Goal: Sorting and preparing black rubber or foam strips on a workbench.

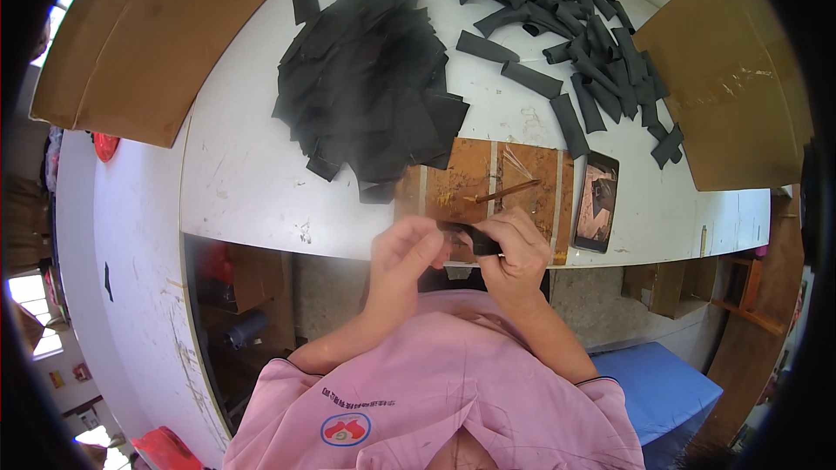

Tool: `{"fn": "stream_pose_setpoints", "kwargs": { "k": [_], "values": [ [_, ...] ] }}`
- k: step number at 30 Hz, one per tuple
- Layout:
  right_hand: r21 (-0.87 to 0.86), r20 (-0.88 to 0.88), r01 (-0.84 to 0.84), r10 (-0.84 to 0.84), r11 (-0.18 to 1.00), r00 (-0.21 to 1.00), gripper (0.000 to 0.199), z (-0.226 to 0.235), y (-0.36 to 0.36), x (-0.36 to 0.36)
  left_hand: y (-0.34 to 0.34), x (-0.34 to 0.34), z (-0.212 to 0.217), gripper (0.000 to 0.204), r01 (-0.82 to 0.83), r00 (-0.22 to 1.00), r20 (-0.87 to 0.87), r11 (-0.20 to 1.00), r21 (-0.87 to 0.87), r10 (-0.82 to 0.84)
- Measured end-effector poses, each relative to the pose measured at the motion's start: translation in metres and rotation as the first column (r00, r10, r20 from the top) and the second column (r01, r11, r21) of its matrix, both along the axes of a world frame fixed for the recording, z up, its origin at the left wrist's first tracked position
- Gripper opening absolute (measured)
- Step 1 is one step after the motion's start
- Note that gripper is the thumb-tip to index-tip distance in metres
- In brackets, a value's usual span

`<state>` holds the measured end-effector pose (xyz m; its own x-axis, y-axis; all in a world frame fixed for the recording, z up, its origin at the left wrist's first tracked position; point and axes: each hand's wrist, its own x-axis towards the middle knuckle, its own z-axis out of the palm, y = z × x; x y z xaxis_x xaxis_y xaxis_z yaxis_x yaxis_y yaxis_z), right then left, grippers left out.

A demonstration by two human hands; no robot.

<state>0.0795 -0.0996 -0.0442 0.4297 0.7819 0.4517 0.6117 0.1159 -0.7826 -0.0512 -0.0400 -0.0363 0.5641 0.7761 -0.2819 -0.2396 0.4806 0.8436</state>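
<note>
Both hands meet over the near edge of the white table [252, 191]. My left hand [402, 252] and my right hand [514, 248] pinch a small black fabric strip [475, 238] between them, each holding one end. Just beyond them lies a brown wooden board [453, 178] with a thin wooden stick [507, 192] resting on it. A heap of flat black fabric pieces [370, 78] sits behind the board. To the right of it spreads a pile of folded black strips [566, 26].
A phone [596, 202] lies face up right of the board. Cardboard sheets sit at the far left [148, 35] and far right [731, 87] of the table. A blue seat [662, 387] is at lower right, below the table edge.
</note>
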Motion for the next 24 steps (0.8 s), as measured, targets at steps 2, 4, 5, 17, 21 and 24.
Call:
{"fn": "stream_pose_setpoints", "kwargs": {
  "k": [2, 4, 5, 17, 21, 24],
  "values": [
    [0.021, 0.064, 0.002, -0.003, 1.0, 0.998, 0.022, 0.0, -0.002, 0.001, 0.002, -0.002, 0.01, 0.018, 0.033, 0.999, 0.022, 0.996, -0.086, -0.031],
    [0.05, 0.076, 0.01, -0.014, 0.999, 0.997, 0.026, -0.001, -0.002, 0.002, 0.004, -0.003, 0.016, 0.018, 0.064, 0.997, 0.047, 0.984, -0.167, -0.057],
    [0.049, 0.075, 0.003, -0.006, 0.999, 0.997, 0.026, -0.001, -0.002, 0.003, 0.005, -0.004, 0.018, 0.018, 0.086, 0.996, 0.026, 0.98, -0.178, -0.083],
    [0.168, 0.504, -0.104, 0.006, 0.98, 0.864, 0.029, -0.006, -0.005, 0.011, 0.009, -0.005, 0.02, 0.008, 0.098, 0.995, 0.029, 0.864, -0.494, -0.096],
    [0.103, 0.602, -0.204, 0.103, 0.974, 0.792, 0.031, -0.004, -0.007, 0.015, 0.009, -0.002, 0.018, 0.009, 0.005, 0.999, -0.038, 0.864, -0.503, -0.029],
    [-0.08, 0.374, -0.237, 0.25, 0.968, 0.893, 0.034, 0.009, -0.006, 0.008, 0.006, -0.002, 0.007, 0.005, 0.017, 0.968, -0.247, 0.992, -0.125, -0.048]
  ]
}}
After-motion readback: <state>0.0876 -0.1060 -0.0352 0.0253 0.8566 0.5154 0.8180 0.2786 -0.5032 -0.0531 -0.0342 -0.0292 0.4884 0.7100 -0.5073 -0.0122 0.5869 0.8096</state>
